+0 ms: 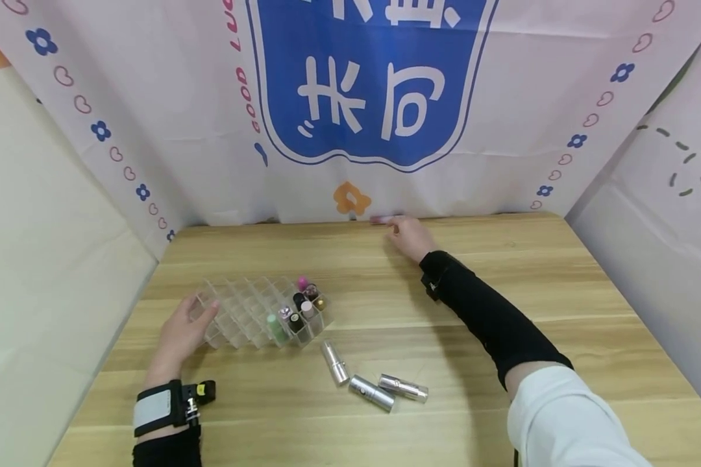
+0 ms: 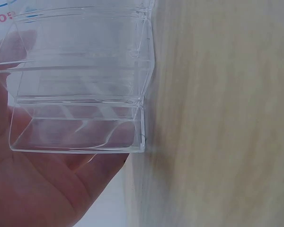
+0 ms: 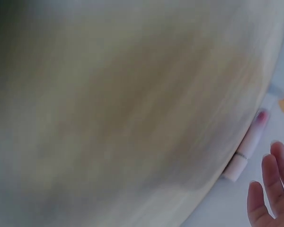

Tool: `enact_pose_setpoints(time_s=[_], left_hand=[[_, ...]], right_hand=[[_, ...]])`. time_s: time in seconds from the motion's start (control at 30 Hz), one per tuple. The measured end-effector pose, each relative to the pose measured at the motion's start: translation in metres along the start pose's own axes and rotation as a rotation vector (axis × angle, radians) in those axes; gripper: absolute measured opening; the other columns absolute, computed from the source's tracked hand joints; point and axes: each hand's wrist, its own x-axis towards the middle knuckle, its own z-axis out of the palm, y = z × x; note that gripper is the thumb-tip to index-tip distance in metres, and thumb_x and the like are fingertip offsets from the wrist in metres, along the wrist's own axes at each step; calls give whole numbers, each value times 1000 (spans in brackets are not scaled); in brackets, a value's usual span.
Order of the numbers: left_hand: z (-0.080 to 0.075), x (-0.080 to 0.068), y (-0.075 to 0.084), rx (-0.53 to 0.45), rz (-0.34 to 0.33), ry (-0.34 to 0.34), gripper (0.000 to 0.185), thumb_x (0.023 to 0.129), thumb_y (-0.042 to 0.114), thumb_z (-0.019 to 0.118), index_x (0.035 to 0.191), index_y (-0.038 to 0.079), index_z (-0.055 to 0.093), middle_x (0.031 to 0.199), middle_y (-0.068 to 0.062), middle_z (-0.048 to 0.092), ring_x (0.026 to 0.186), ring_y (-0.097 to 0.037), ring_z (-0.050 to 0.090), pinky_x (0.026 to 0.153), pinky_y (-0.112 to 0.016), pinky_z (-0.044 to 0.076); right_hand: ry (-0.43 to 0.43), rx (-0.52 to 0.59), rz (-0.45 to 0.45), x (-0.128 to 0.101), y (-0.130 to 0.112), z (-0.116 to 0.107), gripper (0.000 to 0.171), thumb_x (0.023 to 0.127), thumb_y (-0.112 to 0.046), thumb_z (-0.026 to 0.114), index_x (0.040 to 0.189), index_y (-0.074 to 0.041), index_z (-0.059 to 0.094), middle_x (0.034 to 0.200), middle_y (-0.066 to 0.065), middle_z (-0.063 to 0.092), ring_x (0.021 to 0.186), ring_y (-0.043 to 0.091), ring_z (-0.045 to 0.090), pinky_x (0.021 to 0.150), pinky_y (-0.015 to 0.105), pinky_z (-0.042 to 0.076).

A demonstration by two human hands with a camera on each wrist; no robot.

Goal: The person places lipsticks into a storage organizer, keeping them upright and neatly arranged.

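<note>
Sleeve of the right arm, white over black, sits closest to the head camera, low right. Left to right: left hand (image 1: 184, 331) rests against the left end of the clear organizer (image 1: 251, 311) on the counter (image 1: 502, 305), fingers (image 2: 109, 161) relaxed and fairly straight along its wall, not curled round it. Organizer's right-hand cells hold several lipsticks (image 1: 300, 305) standing upright; the left cells show nothing in them. Three silver tubes (image 1: 374, 386) lie flat just right of and nearer than the organizer, close together. Right hand (image 1: 409, 237) is at the counter's far edge by the backdrop, fingers (image 3: 270, 184) straight and apart, just beside a pink lipstick (image 3: 248, 146) lying there; contact unclear, nothing clamped.
</note>
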Motion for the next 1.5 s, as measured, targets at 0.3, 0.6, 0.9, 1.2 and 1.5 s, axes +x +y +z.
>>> enact_pose_setpoints(time_s=[0.3, 0.6, 0.9, 1.2, 1.5], left_hand=[[1, 1, 0, -16, 6, -9, 91, 98, 65, 35, 157, 2, 4, 158, -34, 15, 142, -58, 18, 110, -73, 21], [-1, -2, -2, -15, -7, -15, 91, 98, 65, 35, 157, 2, 5, 158, -35, 16, 142, -58, 18, 111, -72, 22], [0, -3, 0, -14, -13, -16, 90, 99, 62, 36, 157, 1, 5, 158, -35, 14, 143, -58, 16, 112, -72, 21], [0, -2, 1, -17, -22, -18, 90, 99, 63, 35, 157, 2, 5, 159, -34, 12, 143, -58, 16, 111, -73, 21], [-1, -3, -1, -12, 0, -2, 91, 98, 63, 36, 156, 0, 7, 157, -35, 18, 142, -58, 19, 111, -72, 23]], right_hand=[[25, -128, 53, 8, 21, -12, 39, 91, -16, 68, 127, -2, 62, 125, 18, 60, 118, 34, 58, 104, 45, 48], [-47, -183, 90, 19, 27, -21, 42, 96, -22, 63, 136, -11, 57, 140, 17, 56, 132, 33, 50, 106, 51, 46], [-28, -237, 31, 26, 29, -22, 38, 94, -20, 64, 130, -10, 63, 131, 18, 63, 125, 35, 56, 102, 51, 49], [-56, -269, -20, 27, 28, -19, 34, 92, -20, 65, 125, -9, 66, 123, 16, 68, 119, 34, 59, 103, 46, 48], [-85, -343, -30, 30, 22, -15, 30, 87, -20, 72, 113, -7, 68, 111, 14, 72, 110, 33, 64, 98, 44, 50]])
